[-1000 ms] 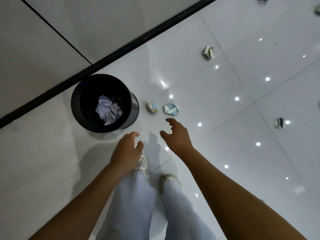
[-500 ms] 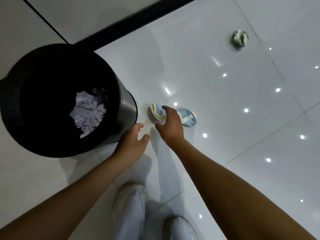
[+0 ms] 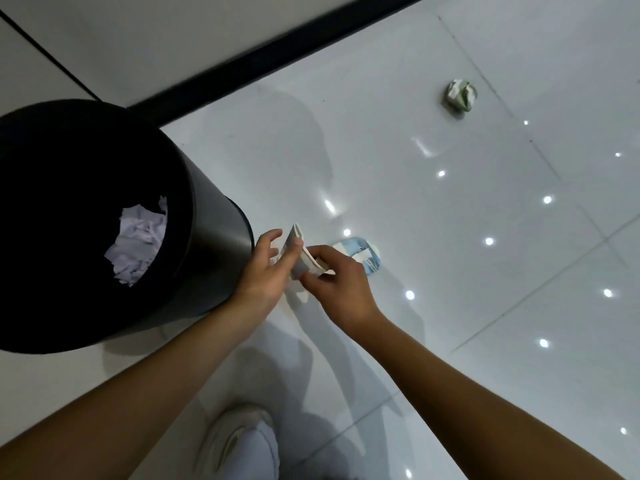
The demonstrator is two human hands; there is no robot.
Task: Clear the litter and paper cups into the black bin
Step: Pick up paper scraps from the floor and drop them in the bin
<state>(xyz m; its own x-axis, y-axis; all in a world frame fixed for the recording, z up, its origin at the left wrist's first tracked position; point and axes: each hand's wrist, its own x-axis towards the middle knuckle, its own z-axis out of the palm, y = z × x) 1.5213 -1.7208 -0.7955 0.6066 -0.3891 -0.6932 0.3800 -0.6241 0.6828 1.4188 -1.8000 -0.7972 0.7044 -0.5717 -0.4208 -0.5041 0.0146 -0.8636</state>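
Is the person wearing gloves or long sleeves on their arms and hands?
No. The left hand and the right hand are bare, with no gloves, rings or watch to be seen. Both forearms are bare too, right down to the picture's edge, so no sleeve shows. Each hand has short, plain fingernails where they can be seen.

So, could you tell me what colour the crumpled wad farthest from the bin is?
Green and white; the crumpled wad shows in the head view.

You're seeing one head-worn wide-angle view, tipped steeply down, close over the black bin (image 3: 86,216) and glossy floor (image 3: 450,306)
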